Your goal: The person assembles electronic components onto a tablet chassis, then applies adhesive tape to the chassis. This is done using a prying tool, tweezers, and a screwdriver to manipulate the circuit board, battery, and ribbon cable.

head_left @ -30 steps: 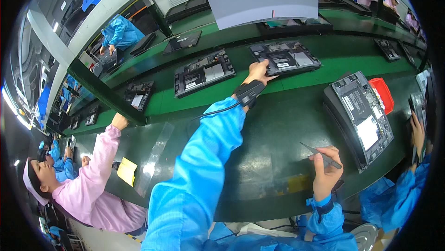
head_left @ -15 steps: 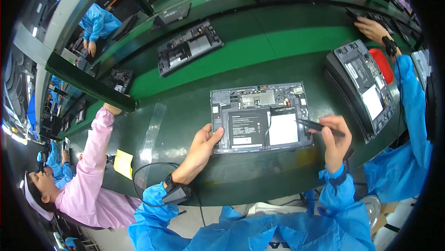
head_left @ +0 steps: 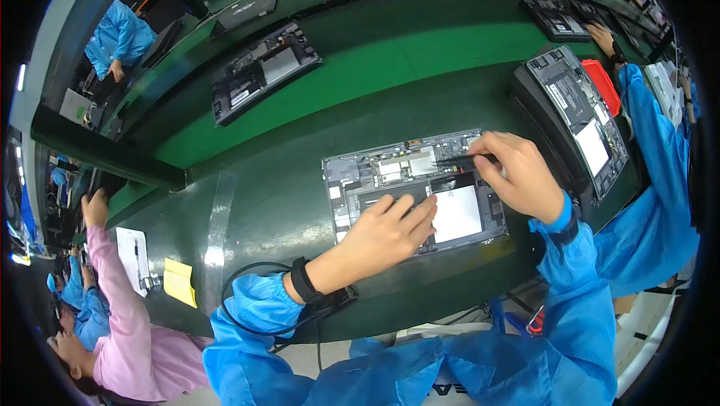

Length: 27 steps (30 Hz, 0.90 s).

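An opened laptop base (head_left: 346,171) lies in front of me, its circuit board bare along the far side. My right hand (head_left: 517,173) is closed around dark tweezers (head_left: 454,160), whose tips reach over the board near a silvery plate (head_left: 421,163). Across the black battery rests my left hand (head_left: 382,235), fingers stretched and a little apart. Its fingertips meet the left edge of a white rectangle (head_left: 457,215) on the base. Whether anything thin lies under those fingertips is hidden.
Stacked opened laptop bases (head_left: 577,117) stand at my right, beside a red tray (head_left: 602,87). Another opened base (head_left: 266,72) lies on the green strip. Clear tape (head_left: 219,218) and a yellow note (head_left: 179,283) are at left. Co-workers' arms (head_left: 109,271) reach in from both sides.
My left hand has moved from the base's left edge onto the battery. My right hand has carried the tweezers from the white rectangle up to the board. The view has shifted slightly.
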Tool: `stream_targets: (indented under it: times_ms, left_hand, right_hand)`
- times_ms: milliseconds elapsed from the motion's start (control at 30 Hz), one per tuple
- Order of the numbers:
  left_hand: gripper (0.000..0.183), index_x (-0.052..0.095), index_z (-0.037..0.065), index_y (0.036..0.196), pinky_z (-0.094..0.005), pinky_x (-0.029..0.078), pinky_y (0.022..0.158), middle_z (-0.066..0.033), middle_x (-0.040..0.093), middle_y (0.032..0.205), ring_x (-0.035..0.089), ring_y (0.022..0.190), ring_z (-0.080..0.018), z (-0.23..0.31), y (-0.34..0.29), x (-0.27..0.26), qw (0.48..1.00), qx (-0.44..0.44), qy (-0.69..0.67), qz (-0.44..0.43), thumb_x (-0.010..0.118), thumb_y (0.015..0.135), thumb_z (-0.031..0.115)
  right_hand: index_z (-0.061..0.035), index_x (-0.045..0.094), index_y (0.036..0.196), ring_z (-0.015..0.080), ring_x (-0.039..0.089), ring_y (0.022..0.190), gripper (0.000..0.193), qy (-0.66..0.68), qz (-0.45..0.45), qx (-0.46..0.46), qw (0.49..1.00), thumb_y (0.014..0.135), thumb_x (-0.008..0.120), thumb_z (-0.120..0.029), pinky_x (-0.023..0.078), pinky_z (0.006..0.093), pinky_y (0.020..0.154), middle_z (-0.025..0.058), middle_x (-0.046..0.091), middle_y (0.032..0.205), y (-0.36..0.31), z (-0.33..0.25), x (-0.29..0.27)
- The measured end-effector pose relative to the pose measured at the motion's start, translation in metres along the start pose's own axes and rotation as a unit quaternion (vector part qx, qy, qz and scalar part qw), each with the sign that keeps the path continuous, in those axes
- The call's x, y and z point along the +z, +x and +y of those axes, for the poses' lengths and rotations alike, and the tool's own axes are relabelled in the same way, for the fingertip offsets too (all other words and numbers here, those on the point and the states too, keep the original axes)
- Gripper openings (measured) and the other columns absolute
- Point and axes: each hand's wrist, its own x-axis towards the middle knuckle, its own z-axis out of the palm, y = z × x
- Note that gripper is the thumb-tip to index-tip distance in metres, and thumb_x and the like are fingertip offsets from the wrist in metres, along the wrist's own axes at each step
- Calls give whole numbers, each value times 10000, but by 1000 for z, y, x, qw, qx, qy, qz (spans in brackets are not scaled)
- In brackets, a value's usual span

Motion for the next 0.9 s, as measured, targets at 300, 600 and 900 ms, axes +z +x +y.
stream_targets:
  times_ms: [300, 600, 900]
  left_hand:
    - [400, 738, 56, 1184, -337, 496, 825, -43, 678, 1321, 626, 1041, -213, -14, -4, 14, 996, -60, -42, 53, 816, 840, 245]
    - [406, 743, 39, 1180, -358, 513, 872, -51, 685, 1332, 629, 1071, -236, -20, -2, 16, 995, -70, -68, 31, 812, 845, 258]
    - [414, 750, 38, 1176, -361, 513, 868, -40, 686, 1338, 632, 1076, -240, -22, -2, 19, 994, -75, -78, 30, 818, 831, 255]
  right_hand:
    - [-24, 736, 1011, 238, 644, 687, 210, 62, -27, -10, 998, 883, 811, -173, 479, 346, 582, 107, 641, 815, 8, 26, 27]
    - [-25, 802, 1054, 189, 633, 676, 280, 65, -3, -45, 997, 786, 872, -60, 497, 317, 581, 67, 644, 881, 7, 31, 30]
    - [-35, 809, 1049, 171, 628, 667, 280, 50, -16, -89, 995, 775, 867, -33, 494, 317, 565, 65, 655, 905, 6, 36, 37]
